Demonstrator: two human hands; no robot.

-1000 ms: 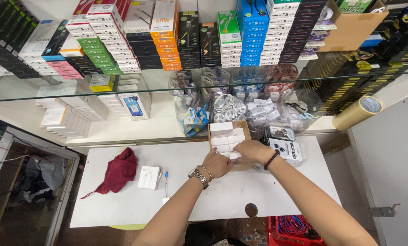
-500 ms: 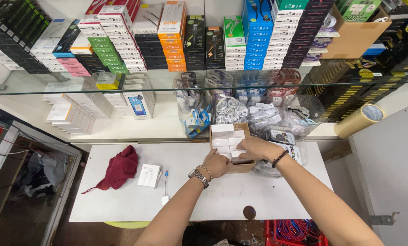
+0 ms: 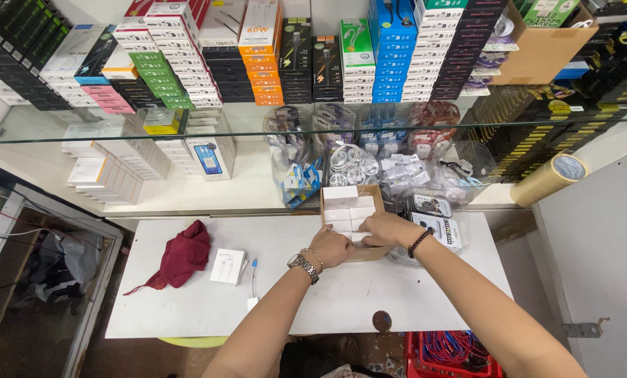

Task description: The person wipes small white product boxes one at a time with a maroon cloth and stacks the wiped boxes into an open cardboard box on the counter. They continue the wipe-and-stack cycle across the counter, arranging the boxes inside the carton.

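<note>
An open brown cardboard box (image 3: 378,204) filled with small white boxes (image 3: 340,197) stands at the far side of the white table (image 3: 187,308). My left hand (image 3: 332,247), with a wristwatch and bead bracelet, rests against the box's near left edge. My right hand (image 3: 388,228), with a dark bracelet, reaches over the near right part, fingers curled on the white boxes. Which white box each hand grips is hidden.
A dark red cloth (image 3: 182,255), a flat white package (image 3: 227,266) and a white cable (image 3: 253,280) lie on the table's left half. Bagged items (image 3: 436,217) sit to the box's right. Shelves of stacked boxes rise behind; a tape roll (image 3: 550,178) lies at right.
Both hands stay at the cardboard box with only small shifts of the fingers. The view has tilted slightly, so the table sits a little lower in the picture.
</note>
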